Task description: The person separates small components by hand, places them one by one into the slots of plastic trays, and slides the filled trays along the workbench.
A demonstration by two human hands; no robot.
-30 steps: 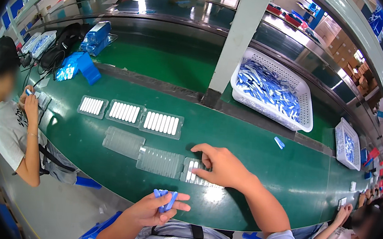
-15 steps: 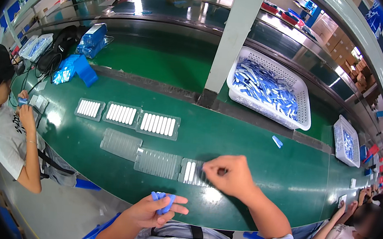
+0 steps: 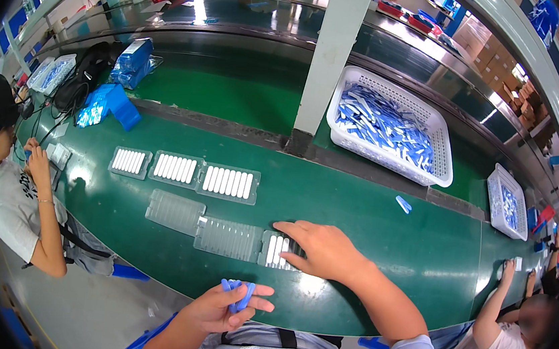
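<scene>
My left hand (image 3: 223, 307) is closed round several blue sticks (image 3: 238, 294) near the table's front edge, some fingers stretched out. My right hand (image 3: 323, 249) lies over the right part of a clear plastic tray (image 3: 263, 257), thumb and forefinger apart. White sticks (image 3: 278, 248) lie side by side in that tray's left slots; the thumb touches the rightmost visible one, and the hand hides the tray's right side. To the left are a clear tray with bare slots (image 3: 226, 238) and another clear plastic piece (image 3: 175, 211). Behind them, three clear trays (image 3: 253, 199) carry rows of white sticks.
A white basket (image 3: 388, 159) heaped with blue-and-white sticks stands behind a post (image 3: 331, 58). Blue sticks (image 3: 403, 204) lie on the green table (image 3: 344, 201). Blue packets (image 3: 111, 104) and cables are at the far left. Co-workers sit at left and right.
My right hand has opened from a pinch and shifted slightly left over the tray. A third white stick now shows there. The left hand keeps its blue sticks in nearly the same place.
</scene>
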